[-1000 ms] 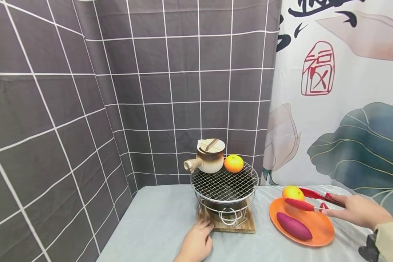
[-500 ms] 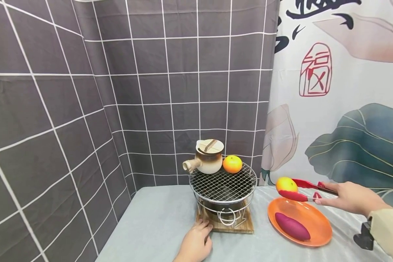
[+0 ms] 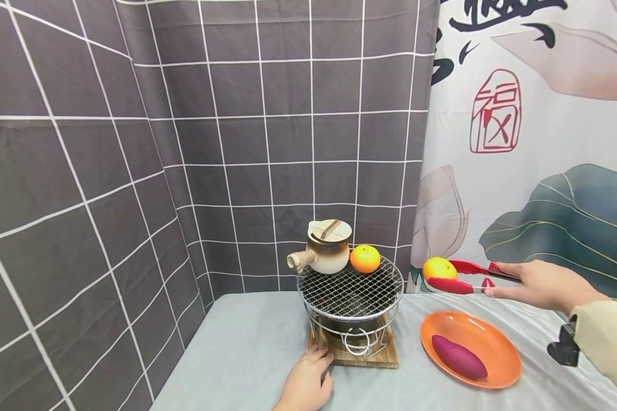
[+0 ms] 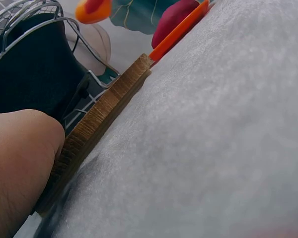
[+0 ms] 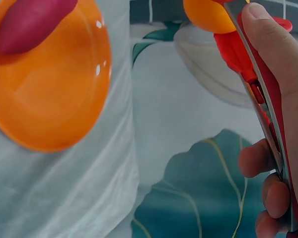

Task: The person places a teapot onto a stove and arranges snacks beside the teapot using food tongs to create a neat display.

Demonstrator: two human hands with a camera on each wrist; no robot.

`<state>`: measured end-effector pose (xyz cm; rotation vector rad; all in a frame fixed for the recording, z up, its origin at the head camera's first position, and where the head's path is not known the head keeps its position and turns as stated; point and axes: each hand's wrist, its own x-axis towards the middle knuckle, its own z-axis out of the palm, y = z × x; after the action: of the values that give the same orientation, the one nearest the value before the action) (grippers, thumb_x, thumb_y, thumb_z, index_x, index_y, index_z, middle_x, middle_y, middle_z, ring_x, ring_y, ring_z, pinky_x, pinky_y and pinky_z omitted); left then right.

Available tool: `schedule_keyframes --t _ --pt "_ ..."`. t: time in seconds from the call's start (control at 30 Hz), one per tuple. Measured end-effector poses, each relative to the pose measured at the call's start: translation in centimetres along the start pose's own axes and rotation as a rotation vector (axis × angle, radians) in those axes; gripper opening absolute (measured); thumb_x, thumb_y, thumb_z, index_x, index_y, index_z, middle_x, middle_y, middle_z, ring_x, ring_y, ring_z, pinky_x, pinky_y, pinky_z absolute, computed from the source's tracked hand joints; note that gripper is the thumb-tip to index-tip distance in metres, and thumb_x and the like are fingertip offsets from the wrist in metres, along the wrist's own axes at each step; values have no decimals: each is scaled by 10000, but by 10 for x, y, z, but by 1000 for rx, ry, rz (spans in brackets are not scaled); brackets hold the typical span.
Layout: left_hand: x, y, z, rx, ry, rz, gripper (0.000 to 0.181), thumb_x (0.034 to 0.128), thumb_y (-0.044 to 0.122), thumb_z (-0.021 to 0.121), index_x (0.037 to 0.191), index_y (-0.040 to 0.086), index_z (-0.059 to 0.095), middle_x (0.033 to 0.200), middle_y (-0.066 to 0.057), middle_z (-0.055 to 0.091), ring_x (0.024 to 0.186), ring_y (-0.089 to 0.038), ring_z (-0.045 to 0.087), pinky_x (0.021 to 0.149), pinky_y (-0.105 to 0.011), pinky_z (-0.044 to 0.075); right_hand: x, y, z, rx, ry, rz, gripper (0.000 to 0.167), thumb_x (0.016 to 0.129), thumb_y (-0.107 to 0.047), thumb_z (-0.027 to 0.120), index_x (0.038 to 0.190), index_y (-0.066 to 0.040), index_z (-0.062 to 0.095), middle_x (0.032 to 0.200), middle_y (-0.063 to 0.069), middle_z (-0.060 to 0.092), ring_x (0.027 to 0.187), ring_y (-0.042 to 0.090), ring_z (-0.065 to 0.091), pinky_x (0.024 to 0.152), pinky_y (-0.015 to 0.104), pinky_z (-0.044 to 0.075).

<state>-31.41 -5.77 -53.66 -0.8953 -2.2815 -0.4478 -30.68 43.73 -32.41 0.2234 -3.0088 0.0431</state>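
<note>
My right hand (image 3: pixel 552 286) grips red-tipped tongs (image 3: pixel 455 285); the right wrist view shows its fingers around the tongs' handle (image 5: pixel 275 119). Between the tips sits an orange (image 3: pixel 439 269), held in the air above the far rim of an orange plate (image 3: pixel 506 365). A purple sweet potato (image 3: pixel 459 357) lies on that plate. My left hand (image 3: pixel 305 381) rests its fingers on the near left corner of a wooden board (image 3: pixel 385 358). On this board stands a round grill stove with a wire mesh top (image 3: pixel 352 297). In the left wrist view the hand touches the board's edge.
At the back of the mesh, a lidded clay pot (image 3: pixel 330 251) with a side handle (image 3: pixel 299 260) stands beside a second orange (image 3: pixel 365 259). A grey cloth covers the table (image 3: pixel 247 342). Dark tiled-pattern curtain (image 3: pixel 267 142) hangs left and behind.
My right hand has lifted the orange off the plate in the tongs and carried it up and to the left, towards the grill. The left hand stays on the board.
</note>
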Motion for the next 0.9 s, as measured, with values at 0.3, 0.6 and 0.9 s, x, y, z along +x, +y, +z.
schedule_keyframes --t 0.3,0.6,0.9 --pt "0 -1 -1 20 -82 -26 361 847 313 756 1108 64 765 1161 -112 727 1114 -325 677 990 -412 537 12 -27 -9 8 19 -41 943 824 -717 635 1421 7 541 1137 271 684 908 351 682 625 540 590" --pt "1 0 -1 19 -98 -45 371 843 325 758 1111 70 766 1167 -104 725 1124 -322 672 994 -417 534 20 -44 -16 9 41 -44 963 800 -750 631 1439 -35 539 1126 262 684 925 369 670 595 519 587" --pt "0 -1 3 36 -53 -22 341 824 278 773 1091 65 768 1139 -99 731 1111 -314 676 988 -396 537 23 -53 -25 17 35 -47 977 799 -764 620 1438 -30 537 1024 172 708 832 258 650 565 461 576"
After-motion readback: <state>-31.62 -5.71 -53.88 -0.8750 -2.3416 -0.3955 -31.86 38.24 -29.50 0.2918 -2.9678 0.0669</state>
